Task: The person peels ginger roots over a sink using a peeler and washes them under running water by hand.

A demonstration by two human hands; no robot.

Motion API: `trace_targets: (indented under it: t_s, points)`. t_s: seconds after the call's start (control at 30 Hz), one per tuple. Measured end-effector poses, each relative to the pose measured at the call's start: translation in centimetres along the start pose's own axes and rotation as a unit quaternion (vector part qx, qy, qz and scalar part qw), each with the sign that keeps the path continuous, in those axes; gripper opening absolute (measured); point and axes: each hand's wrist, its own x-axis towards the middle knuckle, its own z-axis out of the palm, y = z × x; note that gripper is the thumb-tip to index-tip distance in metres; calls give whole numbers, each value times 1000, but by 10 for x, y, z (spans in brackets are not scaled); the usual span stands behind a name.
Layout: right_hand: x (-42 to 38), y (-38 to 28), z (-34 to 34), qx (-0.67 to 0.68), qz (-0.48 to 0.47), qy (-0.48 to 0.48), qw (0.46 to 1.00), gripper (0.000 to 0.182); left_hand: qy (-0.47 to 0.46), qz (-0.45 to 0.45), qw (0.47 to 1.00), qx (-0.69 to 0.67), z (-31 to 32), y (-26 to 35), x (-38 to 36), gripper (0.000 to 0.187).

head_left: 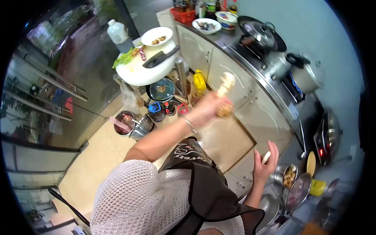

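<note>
My left hand (213,107) is raised at arm's length in front of the cabinet doors, its fingers closed round food pieces. A pale, knobbly piece (226,84) sticks out above the fist and a brown lump (224,111) shows below it; motion blur hides their kind. My right hand (265,168) is lifted beside the counter, with a small whitish piece (266,157) between thumb and fingers. Near that hand a metal bowl (279,174) holds brown and cream chunks.
A round white board (133,74) bears a black-handled cleaver (160,58), leafy greens (126,58) and a white plate (166,33). Bottles, including a yellow one (199,82), and a metal pot (124,123) stand on the floor. The counter has a wok (262,35) and a pressure cooker (307,78).
</note>
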Motion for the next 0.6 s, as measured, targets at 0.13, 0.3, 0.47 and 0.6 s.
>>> trace_targets:
  t_s: [0.13,0.3,0.47,0.6]
  points:
    - [1,23,18,2,80,-7,997,40,219,84,969,77,-125,96,-4,25]
    - [-31,66,29,-31,200,42,978,33,356,106,915,155,-261,193,41,21]
    - [-88,95,19,25,462,161,872,24,449,63,820,350,-399,244,149,38]
    - [-85,36,-1,25,595,241,766,28,386,-8,866,319,-485,256,210,41]
